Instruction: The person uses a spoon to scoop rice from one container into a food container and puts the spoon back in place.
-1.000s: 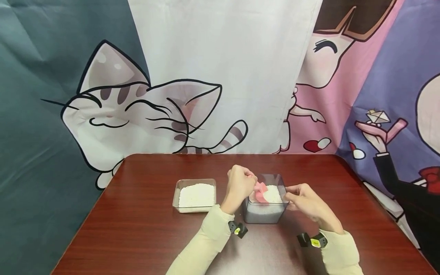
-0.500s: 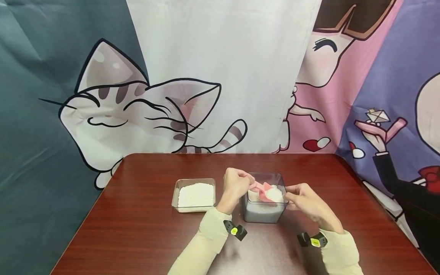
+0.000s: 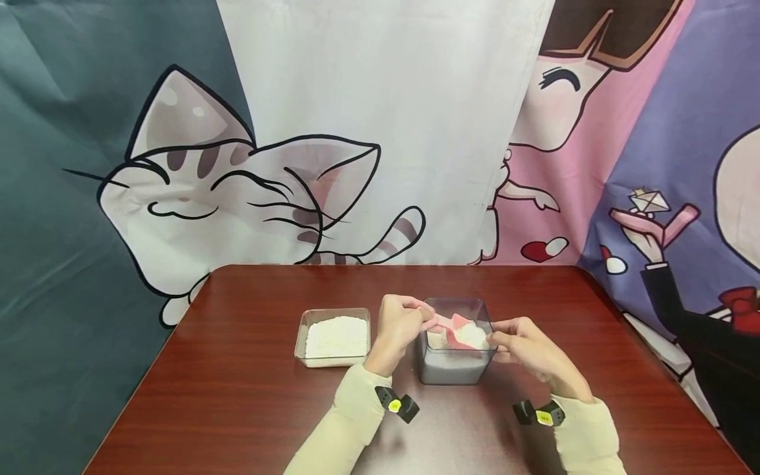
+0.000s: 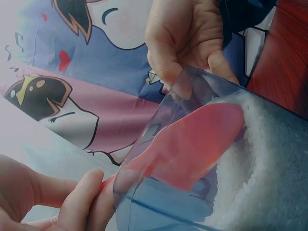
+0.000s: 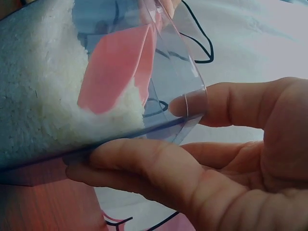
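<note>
My left hand (image 3: 399, 330) pinches the handle of a pink scoop (image 3: 460, 333) at the left rim of a clear, bluish square container (image 3: 456, 371). White rice (image 5: 43, 82) fills much of that container. The scoop's bowl lies against the rice, its front edge dipping into the grains, as the left wrist view shows. On the other side, my right hand (image 3: 530, 349) grips the container's right wall, with the thumb at the inside of the rim and the fingers along the outside.
Left of the container stands a shallow clear tray (image 3: 299, 349) heaped with white grains. Both sit on a reddish-brown wooden table (image 3: 237, 409). A cartoon-printed cloth (image 3: 380, 86) hangs right behind the table's far edge.
My left hand has shifted left and slightly down, tilting the scoop's handle lower, while the bowl has moved rightward into the rice. The right hand keeps its hold on the container.
</note>
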Action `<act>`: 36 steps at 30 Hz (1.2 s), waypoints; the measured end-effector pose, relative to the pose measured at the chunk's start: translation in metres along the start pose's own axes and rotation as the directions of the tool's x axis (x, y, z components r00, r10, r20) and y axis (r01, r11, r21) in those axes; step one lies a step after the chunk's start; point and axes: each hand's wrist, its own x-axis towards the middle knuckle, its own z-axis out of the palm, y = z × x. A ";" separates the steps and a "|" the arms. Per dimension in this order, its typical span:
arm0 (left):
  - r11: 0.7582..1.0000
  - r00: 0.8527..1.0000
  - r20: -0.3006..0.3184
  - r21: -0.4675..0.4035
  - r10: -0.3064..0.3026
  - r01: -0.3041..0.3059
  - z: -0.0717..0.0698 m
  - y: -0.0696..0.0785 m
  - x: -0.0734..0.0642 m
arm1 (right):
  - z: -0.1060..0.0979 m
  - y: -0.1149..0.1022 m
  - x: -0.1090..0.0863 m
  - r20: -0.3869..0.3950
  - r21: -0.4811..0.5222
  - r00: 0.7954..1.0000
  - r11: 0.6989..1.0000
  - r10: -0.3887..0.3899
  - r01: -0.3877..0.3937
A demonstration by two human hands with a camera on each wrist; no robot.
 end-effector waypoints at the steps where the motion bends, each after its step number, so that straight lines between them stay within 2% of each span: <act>1: 1.000 1.000 -0.003 -0.006 0.000 0.000 -0.001 0.000 -0.001 | 0.000 0.000 0.000 0.006 0.002 1.000 1.000 -0.005 0.005; 6: 0.999 1.000 -0.003 -0.036 0.001 -0.002 -0.006 -0.007 -0.008 | 0.002 0.004 -0.002 0.073 0.090 0.997 0.996 -0.027 0.020; 10: 0.992 1.000 -0.001 -0.130 -0.003 0.003 -0.010 -0.014 -0.013 | 0.003 0.008 -0.005 0.134 0.146 0.991 0.989 -0.025 0.005; 13: 0.971 1.000 0.017 -0.240 0.010 -0.005 -0.014 -0.017 -0.013 | -0.001 0.010 -0.004 0.142 0.156 0.989 0.988 -0.030 0.007; 16: 0.952 0.999 0.037 -0.304 0.027 -0.014 -0.018 -0.018 -0.012 | -0.005 0.010 -0.003 0.149 0.162 0.988 0.987 -0.035 0.010; 23: 0.924 0.998 0.049 -0.381 0.049 -0.027 -0.022 -0.020 -0.008 | -0.010 0.010 -0.001 0.219 0.222 0.972 0.974 -0.082 0.032; 27: 0.892 0.996 0.066 -0.452 0.067 -0.030 -0.027 -0.021 -0.007 | -0.010 0.009 -0.001 0.214 0.214 0.974 0.976 -0.081 0.034; 31: 0.854 0.996 0.076 -0.520 0.054 -0.006 -0.034 -0.021 -0.007 | -0.010 0.007 0.000 0.211 0.209 0.975 0.978 -0.075 0.030; 36: 0.837 0.994 0.097 -0.547 0.047 0.014 -0.046 -0.022 -0.011 | -0.009 0.008 0.000 0.212 0.210 0.973 0.977 -0.094 0.049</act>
